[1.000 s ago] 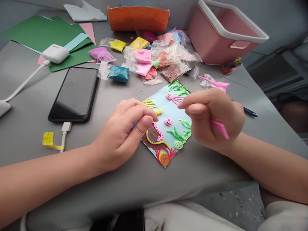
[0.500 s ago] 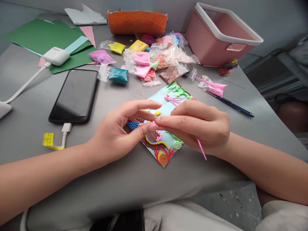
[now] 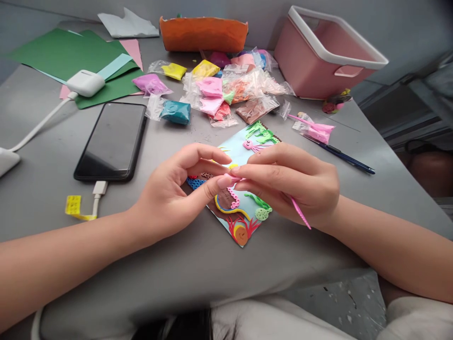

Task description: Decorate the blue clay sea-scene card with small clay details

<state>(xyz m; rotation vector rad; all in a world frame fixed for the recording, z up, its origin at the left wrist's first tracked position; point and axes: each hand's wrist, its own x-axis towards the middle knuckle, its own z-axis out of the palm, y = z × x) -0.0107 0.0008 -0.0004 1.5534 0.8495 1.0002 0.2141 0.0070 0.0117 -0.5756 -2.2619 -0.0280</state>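
Note:
Between the fingertips of my left hand (image 3: 180, 189) is a small lump of pink clay (image 3: 231, 178), pinched by thumb and fingers. My right hand (image 3: 297, 182) meets it from the other side, its thumb and fingertips touching the same lump. A thin pink modelling tool (image 3: 300, 213) is tucked in my right hand, its ridged end sticking out below the palm. Beneath both hands lies a light blue card (image 3: 235, 148) with a clay sea scene: a pink octopus, green weeds, red coral and a brown round shape. My hands hide the card's middle.
Behind the card are several clay packets (image 3: 176, 112). An orange box (image 3: 203, 35) and a pink basket (image 3: 304, 61) stand at the back. A phone (image 3: 110, 141) with a cable, a white earbud case (image 3: 86, 83) and green paper (image 3: 53, 56) lie left; a dark pen (image 3: 343, 155) lies right.
My fingertips have shifted slightly on the pink clay, of which more shows now. The modelling tool's ridged end has swung a little to the right and up.

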